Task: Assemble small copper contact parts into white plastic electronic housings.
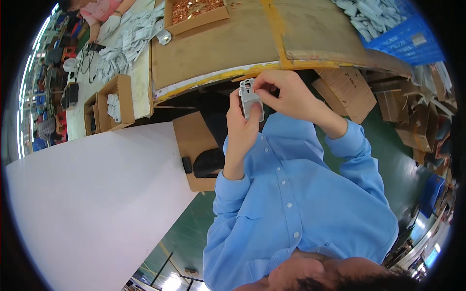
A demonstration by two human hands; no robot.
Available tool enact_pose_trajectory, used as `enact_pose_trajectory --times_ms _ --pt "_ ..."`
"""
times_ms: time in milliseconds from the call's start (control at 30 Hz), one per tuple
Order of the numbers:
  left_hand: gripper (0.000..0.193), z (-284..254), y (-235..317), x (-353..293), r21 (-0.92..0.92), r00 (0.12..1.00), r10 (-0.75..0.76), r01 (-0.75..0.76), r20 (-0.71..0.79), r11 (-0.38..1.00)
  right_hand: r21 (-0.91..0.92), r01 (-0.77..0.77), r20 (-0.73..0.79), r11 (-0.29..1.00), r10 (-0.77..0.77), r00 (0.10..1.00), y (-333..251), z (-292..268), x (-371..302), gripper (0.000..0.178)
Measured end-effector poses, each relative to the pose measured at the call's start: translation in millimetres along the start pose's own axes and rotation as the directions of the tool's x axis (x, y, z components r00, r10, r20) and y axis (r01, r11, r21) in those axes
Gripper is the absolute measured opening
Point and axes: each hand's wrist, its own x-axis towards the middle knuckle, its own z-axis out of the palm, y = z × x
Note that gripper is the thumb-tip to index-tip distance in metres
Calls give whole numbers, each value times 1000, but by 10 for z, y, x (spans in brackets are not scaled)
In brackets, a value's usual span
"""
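Note:
A pale grey plastic housing (246,98) with cut-out openings at its upper end stands tilted in front of my chest, close to the table's near edge. My left hand (239,127) is closed around it, thumb lying across its face. At its upper end is my right hand (290,93), thumb and forefinger pinched together right by the openings. Whatever those fingertips hold, if anything, is too small to make out. Beyond the table edge sits a cardboard tray (200,24) full of small copper-coloured parts.
Many pale plastic parts (138,41) are heaped at the far left, near another person's gloved hand (109,26). A blue crate (407,41) with similar parts stands far right. An open cardboard box (127,104) and white panel (92,194) lie left; a carton (347,94) sits below the table.

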Motion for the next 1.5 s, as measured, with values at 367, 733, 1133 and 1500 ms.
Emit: enact_pose_trajectory --times_ms 367,733,1133,1500 --pt "38 98 14 -128 97 998 29 -33 51 995 -176 87 -85 981 -103 991 40 52 -164 9" --pt "33 23 -102 -108 -105 995 -82 87 52 991 -64 -148 -3 987 148 989 141 47 14 23" --pt "25 144 -139 3 -25 974 -172 171 -144 985 -53 -175 -48 983 172 984 258 136 -32 21" --pt "24 156 -164 -14 6 973 -175 178 -152 984 -44 -255 -23 966 254 967 326 171 -24 23"
